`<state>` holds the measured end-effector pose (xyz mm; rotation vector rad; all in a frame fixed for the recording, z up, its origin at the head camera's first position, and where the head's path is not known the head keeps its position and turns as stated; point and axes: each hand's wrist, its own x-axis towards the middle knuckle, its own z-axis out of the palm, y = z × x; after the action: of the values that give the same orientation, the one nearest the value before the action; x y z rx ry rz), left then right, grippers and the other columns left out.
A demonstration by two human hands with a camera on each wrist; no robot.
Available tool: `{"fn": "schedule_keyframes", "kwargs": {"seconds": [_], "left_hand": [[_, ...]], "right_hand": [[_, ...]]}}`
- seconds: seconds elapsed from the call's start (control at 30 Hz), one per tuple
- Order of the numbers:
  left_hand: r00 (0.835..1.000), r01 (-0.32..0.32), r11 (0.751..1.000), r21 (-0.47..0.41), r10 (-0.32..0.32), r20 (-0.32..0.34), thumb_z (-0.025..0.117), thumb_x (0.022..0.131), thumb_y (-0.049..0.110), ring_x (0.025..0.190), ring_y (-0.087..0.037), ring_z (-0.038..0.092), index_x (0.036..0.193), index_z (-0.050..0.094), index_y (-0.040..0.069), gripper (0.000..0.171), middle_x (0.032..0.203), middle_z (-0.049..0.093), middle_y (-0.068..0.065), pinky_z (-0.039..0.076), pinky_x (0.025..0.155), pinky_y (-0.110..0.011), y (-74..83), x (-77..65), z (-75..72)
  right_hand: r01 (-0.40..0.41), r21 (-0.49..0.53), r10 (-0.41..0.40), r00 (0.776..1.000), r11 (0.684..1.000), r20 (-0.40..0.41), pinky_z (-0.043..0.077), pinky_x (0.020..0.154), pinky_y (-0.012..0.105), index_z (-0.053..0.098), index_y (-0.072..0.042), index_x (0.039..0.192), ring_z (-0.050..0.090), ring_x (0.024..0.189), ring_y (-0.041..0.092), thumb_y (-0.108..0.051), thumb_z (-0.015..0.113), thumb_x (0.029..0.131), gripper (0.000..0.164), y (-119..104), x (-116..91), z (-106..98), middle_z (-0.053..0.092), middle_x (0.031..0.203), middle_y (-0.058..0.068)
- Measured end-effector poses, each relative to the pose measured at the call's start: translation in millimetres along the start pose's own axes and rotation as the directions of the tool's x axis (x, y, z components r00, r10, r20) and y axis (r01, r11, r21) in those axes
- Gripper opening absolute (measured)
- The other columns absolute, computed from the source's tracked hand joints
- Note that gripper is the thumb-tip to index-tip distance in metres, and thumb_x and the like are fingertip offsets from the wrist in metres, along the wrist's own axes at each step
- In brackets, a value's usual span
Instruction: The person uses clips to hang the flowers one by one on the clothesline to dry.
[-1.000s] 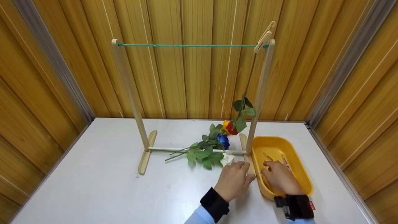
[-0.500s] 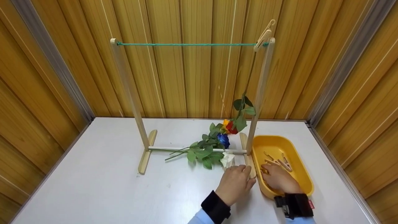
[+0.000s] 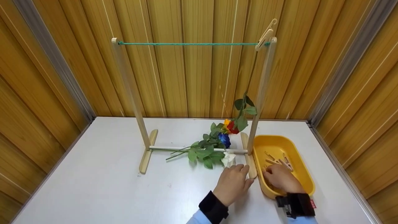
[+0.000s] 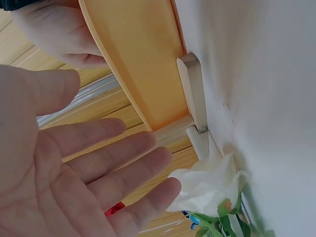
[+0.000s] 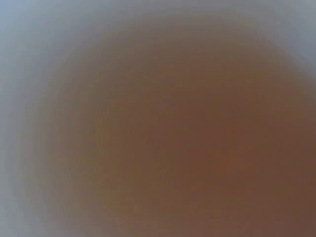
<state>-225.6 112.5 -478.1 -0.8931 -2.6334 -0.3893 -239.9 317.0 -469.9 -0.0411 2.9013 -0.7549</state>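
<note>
In the head view my right hand (image 3: 283, 179) reaches down inside the yellow tray (image 3: 306, 174). Its fingertips are hidden, so whether they pinch anything does not show. Several wooden clothespins (image 3: 286, 162) lie in the tray just beyond that hand. My left hand (image 3: 231, 183) hovers with relaxed fingers near the white rose (image 3: 228, 159), holding nothing; the left wrist view shows its bare palm. Blue (image 3: 224, 140) and yellow roses lie with the white one, their stems pointing left. A red rose (image 3: 232, 127) hangs head down from a clothespin (image 3: 265, 39) on the cord. The right wrist view is blurred.
A wooden frame has left (image 3: 130, 93) and right uprights (image 3: 262, 90), joined by a green cord (image 3: 186, 44) on top and a pale rod (image 3: 164, 148) below. The tray stands beside its right foot (image 3: 252, 168). Wood-patterned walls enclose the white table (image 3: 102, 186).
My right hand has sunk lower and a little nearer within the tray, uncovering more of the clothespins beyond it. The left hand has hardly moved.
</note>
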Motion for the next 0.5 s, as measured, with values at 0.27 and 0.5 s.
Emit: {"fn": "schedule_keyframes", "kwargs": {"seconds": [0.27, 0.5], "left_hand": [[1.000, 0.008, 1.000, -0.013, -0.007, 0.005, 0.060, 0.095, 0.040, 0.099, -0.016, 0.065, 0.123, 0.063, 0.012, 0.040, 0.115, 0.067, -0.002, 0.052, 0.079, -0.033, -7.0, -2.1, -4.4], [1.000, 0.016, 0.999, -0.030, -0.016, 0.008, 0.059, 0.095, 0.040, 0.103, -0.017, 0.064, 0.127, 0.061, 0.012, 0.042, 0.119, 0.066, -0.004, 0.052, 0.084, -0.034, -14.4, -6.4, -12.1]], "right_hand": [[-0.036, 0.123, 0.049, 0.993, 0.992, -0.103, 0.038, 0.053, 0.027, 0.064, -0.005, 0.077, 0.049, 0.057, 0.017, -0.014, 0.059, 0.094, 0.019, 2, 1, -8, 0.055, 0.063, 0.003], [-0.019, 0.137, 0.048, 0.976, 0.990, -0.211, 0.041, 0.056, 0.028, 0.067, -0.005, 0.086, 0.051, 0.063, 0.018, -0.015, 0.065, 0.091, 0.011, -5, 1, -14, 0.059, 0.071, 0.003]]}}
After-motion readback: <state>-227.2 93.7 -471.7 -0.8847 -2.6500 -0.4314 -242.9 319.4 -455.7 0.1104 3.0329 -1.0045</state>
